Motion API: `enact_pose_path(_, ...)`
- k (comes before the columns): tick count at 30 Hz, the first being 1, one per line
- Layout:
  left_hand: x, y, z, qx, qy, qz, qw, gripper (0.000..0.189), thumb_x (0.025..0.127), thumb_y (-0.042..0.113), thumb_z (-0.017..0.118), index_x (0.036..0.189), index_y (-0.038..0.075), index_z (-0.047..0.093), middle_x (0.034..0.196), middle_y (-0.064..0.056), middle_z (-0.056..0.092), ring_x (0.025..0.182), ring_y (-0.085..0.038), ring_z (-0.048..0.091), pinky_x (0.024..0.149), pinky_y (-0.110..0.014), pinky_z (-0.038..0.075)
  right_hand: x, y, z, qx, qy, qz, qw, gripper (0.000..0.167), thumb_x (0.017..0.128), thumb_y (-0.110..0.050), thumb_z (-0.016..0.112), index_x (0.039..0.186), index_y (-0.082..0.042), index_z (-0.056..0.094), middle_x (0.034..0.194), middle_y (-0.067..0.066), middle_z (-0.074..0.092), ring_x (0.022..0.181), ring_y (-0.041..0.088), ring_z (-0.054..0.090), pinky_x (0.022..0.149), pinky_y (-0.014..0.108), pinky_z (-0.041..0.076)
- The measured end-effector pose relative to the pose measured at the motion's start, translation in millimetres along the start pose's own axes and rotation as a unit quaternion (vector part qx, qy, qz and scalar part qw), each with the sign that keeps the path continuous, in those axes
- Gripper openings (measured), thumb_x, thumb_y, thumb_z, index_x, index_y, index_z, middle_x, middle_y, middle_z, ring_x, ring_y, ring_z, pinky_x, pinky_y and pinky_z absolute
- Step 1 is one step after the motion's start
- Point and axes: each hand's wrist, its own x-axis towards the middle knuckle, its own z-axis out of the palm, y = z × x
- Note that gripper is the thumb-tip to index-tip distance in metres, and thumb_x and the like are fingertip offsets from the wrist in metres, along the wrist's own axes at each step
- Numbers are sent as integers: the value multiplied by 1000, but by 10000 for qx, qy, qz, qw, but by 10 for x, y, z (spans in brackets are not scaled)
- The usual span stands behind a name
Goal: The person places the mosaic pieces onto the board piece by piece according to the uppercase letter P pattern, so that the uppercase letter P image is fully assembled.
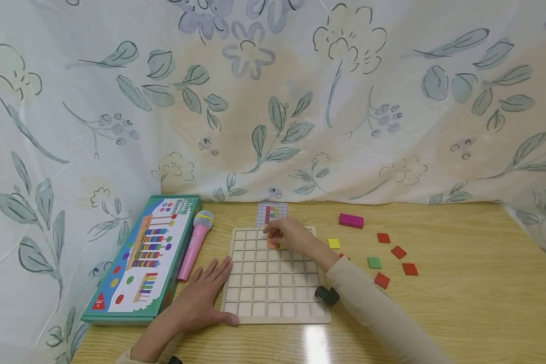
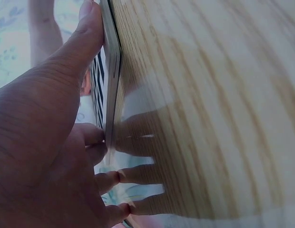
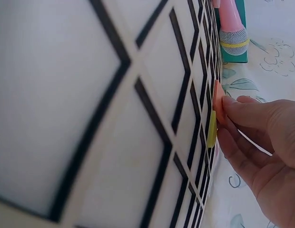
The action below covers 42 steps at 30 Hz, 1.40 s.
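Observation:
A wooden grid board point(image 1: 273, 320) with square cells lies on the table. My left hand point(image 1: 202, 298) rests along its left side, fingers spread and thumb at the near left corner. In the left wrist view, that thumb lies along the board's edge point(image 2: 112, 61). Over the far rows is my right hand point(image 1: 296, 237), pinching an orange square tile point(image 3: 218, 95) between thumb and fingers. The tile is at the grid surface; whether it sits fully in its cell I cannot tell. Beside it is a yellow tile point(image 3: 211, 130), partly under the fingers in the head view.
A small pattern card point(image 1: 273, 208) lies behind the board. To the right are a magenta block point(image 1: 351, 220), a loose yellow tile point(image 1: 333, 243), a green tile point(image 1: 374, 262) and several red tiles point(image 1: 410, 269). At left lie a pink microphone point(image 1: 194, 247) and a game box point(image 1: 132, 293).

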Motion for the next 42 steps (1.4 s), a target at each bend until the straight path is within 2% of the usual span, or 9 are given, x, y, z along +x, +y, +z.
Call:
enact_pose_path(5, 10, 12, -13, 16, -12, -13, 10000, 121, 68, 77, 68, 156, 6, 24, 163, -8, 19, 148, -39, 15, 115, -63, 13, -26, 10, -6, -28, 9, 18, 10000, 22, 87, -2, 72, 109, -2, 71, 93, 2, 71, 87, 13, 65, 79, 27, 54)
enact_pose_path(9, 13, 22, -20, 3, -43, -27, 10000, 121, 68, 77, 68, 156, 6, 24, 163, -8, 19, 148, -39, 14, 115, -63, 12, -102, 30, -56, -102, 19, 243, 9997, 22, 89, -6, 71, 111, -5, 71, 98, 0, 71, 93, 14, 64, 83, 29, 54)
enact_pose_path(13, 2, 24, -19, -49, -70, -45, 10000, 121, 68, 76, 68, 156, 6, 24, 163, -8, 19, 148, -39, 13, 116, -63, 11, -261, 84, -173, -164, 113, 382, 9991, 22, 92, -9, 69, 114, -7, 71, 104, 0, 70, 97, 14, 63, 85, 29, 54)
enact_pose_path(18, -2, 22, -18, -78, -97, -98, 9999, 122, 67, 78, 67, 156, 7, 23, 163, -7, 17, 148, -38, 12, 116, -62, 10, -542, 190, -406, -57, 287, 328, 9990, 24, 92, -7, 68, 115, -4, 70, 106, 4, 71, 96, 17, 63, 84, 32, 55)
enact_pose_path(26, -8, 25, -17, -83, -63, -90, 9999, 122, 67, 79, 66, 156, 7, 22, 163, -7, 17, 148, -38, 12, 117, -61, 10, -1007, 577, -794, -91, 759, 398, 9963, 26, 89, 1, 68, 115, 2, 69, 104, 12, 72, 92, 21, 66, 81, 39, 57)
enact_pose_path(30, -19, 26, -19, -98, -59, -87, 9999, 122, 68, 78, 66, 156, 7, 22, 163, -7, 17, 148, -38, 12, 116, -62, 10, -1220, 804, -948, -269, 903, 613, 9937, 26, 89, 2, 67, 115, 3, 68, 107, 15, 71, 96, 27, 66, 85, 46, 55)
enact_pose_path(35, -23, 28, -23, -113, -53, -76, 9999, 121, 68, 78, 66, 156, 7, 23, 163, -7, 17, 148, -38, 12, 116, -61, 10, -1474, 1008, -1105, -493, 969, 1046, 9886, 29, 90, 3, 66, 119, 2, 66, 112, 18, 69, 102, 35, 64, 87, 50, 54)
enact_pose_path(42, -9, 32, -21, -99, -42, -51, 9999, 121, 68, 78, 66, 156, 7, 23, 163, -8, 17, 148, -38, 12, 116, -61, 10, -1686, 1258, -1200, -445, 980, 1332, 9852, 32, 90, 3, 65, 121, 8, 63, 113, 25, 67, 100, 41, 65, 83, 50, 56)
